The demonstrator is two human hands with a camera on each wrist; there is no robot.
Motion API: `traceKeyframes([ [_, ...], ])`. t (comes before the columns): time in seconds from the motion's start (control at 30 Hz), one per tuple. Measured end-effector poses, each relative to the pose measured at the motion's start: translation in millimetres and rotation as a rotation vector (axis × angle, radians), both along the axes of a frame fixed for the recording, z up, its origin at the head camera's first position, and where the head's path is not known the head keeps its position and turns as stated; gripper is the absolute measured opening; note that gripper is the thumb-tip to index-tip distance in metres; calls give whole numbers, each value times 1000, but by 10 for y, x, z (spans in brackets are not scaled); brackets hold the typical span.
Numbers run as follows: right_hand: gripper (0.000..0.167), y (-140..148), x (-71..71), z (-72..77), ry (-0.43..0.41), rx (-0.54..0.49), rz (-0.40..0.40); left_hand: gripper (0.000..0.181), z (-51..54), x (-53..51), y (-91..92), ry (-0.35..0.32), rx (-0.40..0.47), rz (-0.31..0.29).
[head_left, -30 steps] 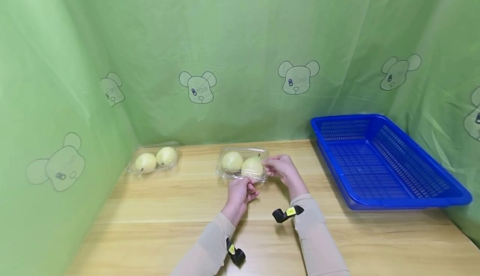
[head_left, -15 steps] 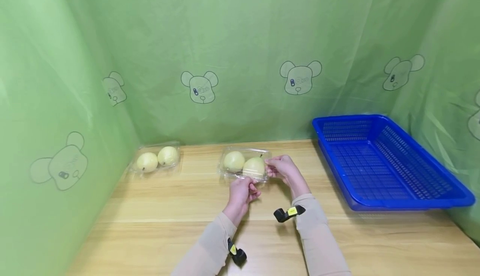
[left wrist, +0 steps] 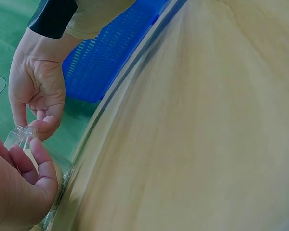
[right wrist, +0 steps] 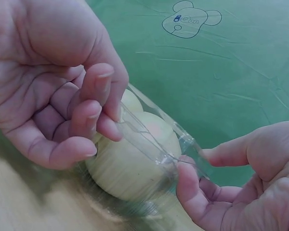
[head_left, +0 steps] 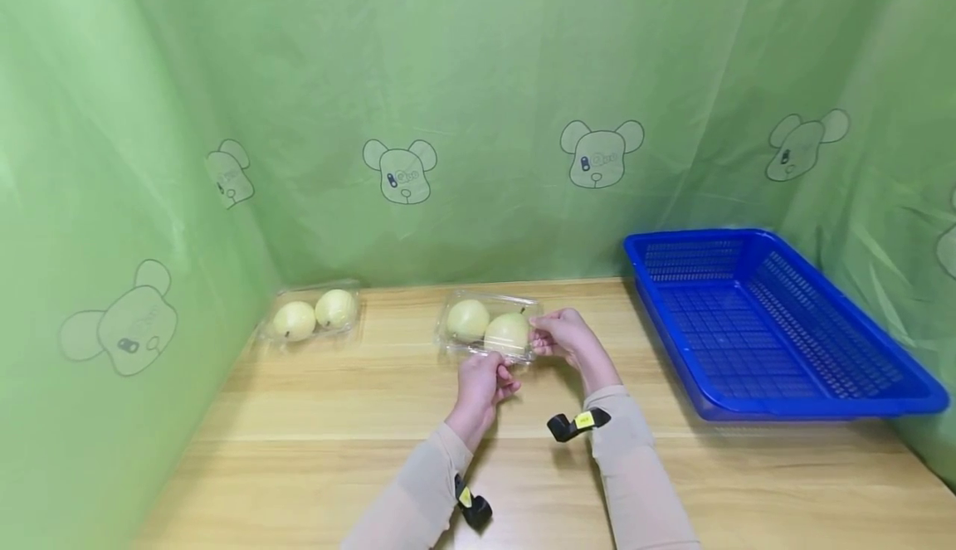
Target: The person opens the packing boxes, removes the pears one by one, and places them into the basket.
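Note:
Two pale yellow-green pears, one at left (head_left: 467, 321) and one at right (head_left: 506, 333), lie inside a clear plastic clamshell box (head_left: 446, 349) on the table near the back wall. At the box's front edge, my left hand (head_left: 475, 386) pinches the rim, the other fingers loosely curled. My right hand (head_left: 565, 336) pinches the right-hand edge between thumb and index finger. In the right wrist view, the left hand (right wrist: 53, 82) and right hand (right wrist: 250, 178) both grip thin plastic rims (right wrist: 159, 139) over the pears. Whether the lid is fully latched, I cannot tell.
A second clear box (head_left: 351, 328) with two pears (head_left: 295, 321) stands at the back left. To the right is a large blue plastic basket (head_left: 747, 405) on the wooden table (head_left: 314, 434). Green curtains (head_left: 478, 52) with bear faces enclose the back and sides.
The view shifts slightly. Both hands keep their hold at the front and right edges of the box, and the box and pears look the same.

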State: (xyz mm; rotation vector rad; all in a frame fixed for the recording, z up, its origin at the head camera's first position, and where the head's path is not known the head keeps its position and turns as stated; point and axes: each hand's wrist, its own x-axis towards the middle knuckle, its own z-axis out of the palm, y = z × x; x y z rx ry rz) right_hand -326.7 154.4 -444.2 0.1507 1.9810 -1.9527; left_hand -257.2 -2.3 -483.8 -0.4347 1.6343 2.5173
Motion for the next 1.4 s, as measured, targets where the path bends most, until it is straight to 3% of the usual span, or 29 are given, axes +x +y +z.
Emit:
traceKeyframes([
  [0.5,12,28,-35,-9,-1,5,17,20,-6,21,39,-51,30,-46],
  [0.73,19,-1,-53,-2,3,32,15,20,-17,5,3,-57,16,-52],
  [0.97,14,-5,-62,-8,16,29,29,21,-16,-4,-54,-55,-29,-25],
  [1.27,33,2,-9,19,4,-7,-84,7,-17,-30,10,-52,-39,19],
  [1.4,32,10,1,15,-2,-33,-119,5,-39,-27,42,-45,-33,32],
])
